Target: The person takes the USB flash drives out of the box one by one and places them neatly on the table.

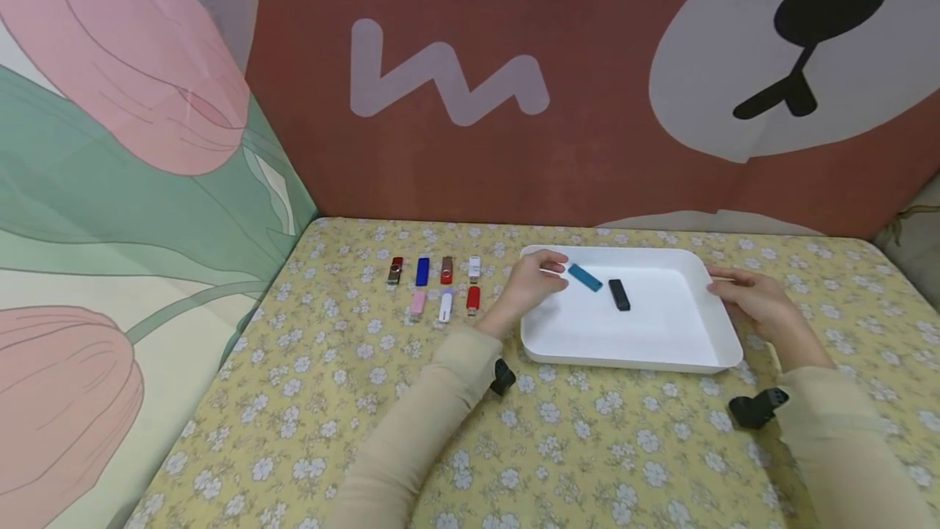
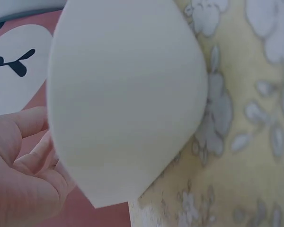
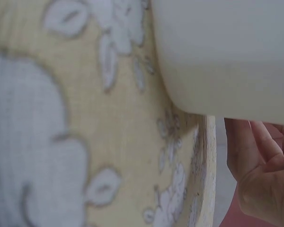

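A white tray (image 1: 676,325) lies on the table with two USB sticks in it, one teal (image 1: 585,277) and one black (image 1: 619,295). My left hand (image 1: 534,277) reaches over the tray's left wall, its thumb and fingers parted and holding nothing. Those fingertips are right beside the upper end of the teal stick. At the opposite side, my right hand (image 1: 756,300) has its extended fingers at the outside of the tray's right rim. In the right wrist view, the tray's wall (image 3: 232,90) hides some of its fingertips.
Left of the tray, several USB sticks lie in two rows, among them a blue one (image 1: 422,271), a pink one (image 1: 417,305) and a red one (image 1: 473,300). A floral cloth (image 1: 573,447) covers the table. A printed backdrop (image 1: 455,170) rises along its far edge.
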The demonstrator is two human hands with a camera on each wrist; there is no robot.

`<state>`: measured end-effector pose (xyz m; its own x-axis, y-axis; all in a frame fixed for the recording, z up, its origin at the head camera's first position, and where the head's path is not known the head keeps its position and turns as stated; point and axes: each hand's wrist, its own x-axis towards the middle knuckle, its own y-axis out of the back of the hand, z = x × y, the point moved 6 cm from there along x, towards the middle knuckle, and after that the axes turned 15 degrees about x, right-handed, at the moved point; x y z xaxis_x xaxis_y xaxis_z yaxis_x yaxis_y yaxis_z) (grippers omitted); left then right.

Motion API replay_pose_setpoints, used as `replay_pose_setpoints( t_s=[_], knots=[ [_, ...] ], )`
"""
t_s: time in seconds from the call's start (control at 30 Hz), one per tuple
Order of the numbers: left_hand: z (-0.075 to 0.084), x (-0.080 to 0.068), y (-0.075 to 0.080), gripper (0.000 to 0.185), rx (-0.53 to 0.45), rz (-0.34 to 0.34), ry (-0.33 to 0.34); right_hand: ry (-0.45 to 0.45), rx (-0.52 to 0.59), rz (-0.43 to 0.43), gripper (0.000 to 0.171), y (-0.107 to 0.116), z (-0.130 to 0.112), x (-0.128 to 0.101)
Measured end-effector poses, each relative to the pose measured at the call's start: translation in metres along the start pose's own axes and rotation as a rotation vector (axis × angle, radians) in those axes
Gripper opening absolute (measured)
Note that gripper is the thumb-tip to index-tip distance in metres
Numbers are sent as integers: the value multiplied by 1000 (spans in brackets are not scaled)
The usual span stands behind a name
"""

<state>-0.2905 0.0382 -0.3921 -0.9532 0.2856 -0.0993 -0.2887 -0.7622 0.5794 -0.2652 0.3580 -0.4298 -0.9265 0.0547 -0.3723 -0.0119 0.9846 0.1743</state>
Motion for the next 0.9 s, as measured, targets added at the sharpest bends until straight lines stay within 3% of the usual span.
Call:
replay_pose_setpoints(
  t_s=[0.27,0.67,0.9],
  knots=[
    [0,6,-11,34,56,34,23,17,24,1,60,0,0,-1],
    [-2,15,-20,33,101,59,38,21,-16,23,67,0,-1,2],
    [-2,17,-24,34,112,52,13,32,-3,-18,47,-3,-1,1]
  ],
)
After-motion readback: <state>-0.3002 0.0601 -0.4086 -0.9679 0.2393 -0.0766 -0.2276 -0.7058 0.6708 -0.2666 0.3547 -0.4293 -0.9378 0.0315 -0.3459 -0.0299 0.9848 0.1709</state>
